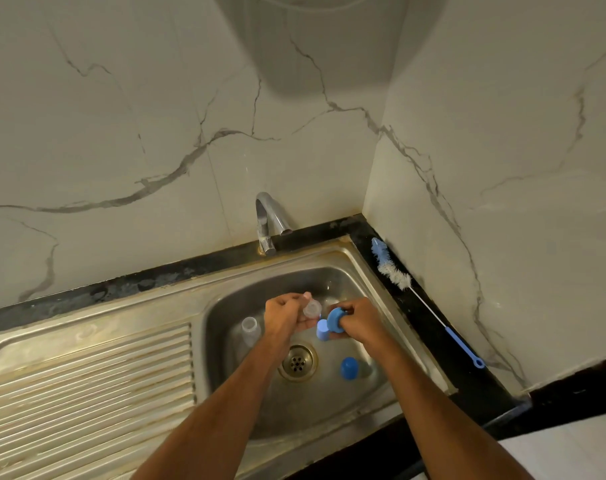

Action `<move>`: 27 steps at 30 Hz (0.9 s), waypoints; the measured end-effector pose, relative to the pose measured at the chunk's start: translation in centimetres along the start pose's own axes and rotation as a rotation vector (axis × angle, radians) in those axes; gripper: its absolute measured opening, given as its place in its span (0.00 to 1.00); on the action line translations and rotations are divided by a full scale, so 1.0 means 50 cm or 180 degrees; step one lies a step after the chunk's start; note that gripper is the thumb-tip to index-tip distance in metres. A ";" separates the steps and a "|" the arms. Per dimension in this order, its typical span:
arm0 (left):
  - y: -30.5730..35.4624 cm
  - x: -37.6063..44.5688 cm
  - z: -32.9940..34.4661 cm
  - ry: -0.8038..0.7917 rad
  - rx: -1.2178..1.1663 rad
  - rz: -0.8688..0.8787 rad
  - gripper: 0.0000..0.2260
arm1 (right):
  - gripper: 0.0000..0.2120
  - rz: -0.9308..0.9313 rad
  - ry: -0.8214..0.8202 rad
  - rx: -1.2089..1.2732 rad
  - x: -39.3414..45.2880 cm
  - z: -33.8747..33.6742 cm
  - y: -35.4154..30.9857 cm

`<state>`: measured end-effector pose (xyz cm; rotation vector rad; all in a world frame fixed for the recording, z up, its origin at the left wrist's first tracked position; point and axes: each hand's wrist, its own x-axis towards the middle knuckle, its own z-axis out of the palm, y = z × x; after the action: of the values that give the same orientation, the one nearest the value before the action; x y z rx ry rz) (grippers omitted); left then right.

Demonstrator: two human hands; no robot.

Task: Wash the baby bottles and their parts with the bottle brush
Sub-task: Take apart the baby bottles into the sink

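**Kid:** What is closest to us?

**Grown-up:** The sink (225, 296) bowl. A blue cap (349, 368) lies beside the drain (297, 362).

**Kid:** What are the hands doing?

**Grown-up:** The left hand (284, 317) curls its fingers round a clear teat (312, 308). The right hand (358, 320) grips a blue screw ring (335, 318). I think they stay over the bowl so drips fall in.

**Kid:** And that see-through thing?

**Grown-up:** A clear bottle (250, 330), lying in the bowl, left of the hands.

**Kid:** Where is the brush?

**Grown-up:** The bottle brush (422, 297) lies on the dark ledge (467, 382) by the right wall, well apart from the hands.

**Kid:** Is there room?

**Grown-up:** The ledge is thin. The ridged drainboard (86, 393) on the left is wide. The tap (270, 220) is at the back.
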<state>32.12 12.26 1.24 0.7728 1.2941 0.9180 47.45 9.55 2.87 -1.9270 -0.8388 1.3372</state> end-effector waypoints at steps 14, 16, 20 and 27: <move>-0.107 0.043 -0.031 0.0135 0.1881 -0.0034 0.12 | 0.06 -0.0373 0.0049 -0.1770 0.009 0.024 0.039; -0.124 0.046 -0.038 0.0057 0.2216 0.0063 0.12 | 0.08 -0.0475 0.0027 -0.1655 0.023 0.034 0.051; -0.164 0.054 -0.049 -0.0137 0.2850 0.0141 0.10 | 0.10 -0.0554 -0.0048 -0.1701 0.068 0.058 0.087; -0.254 0.070 -0.053 -0.0284 0.3511 0.0263 0.09 | 0.08 -0.0705 -0.0366 -0.2703 0.143 0.096 0.175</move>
<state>31.23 9.61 -11.90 1.6908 1.6706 0.1421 46.14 10.71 -9.28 -2.2623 -1.8363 1.0368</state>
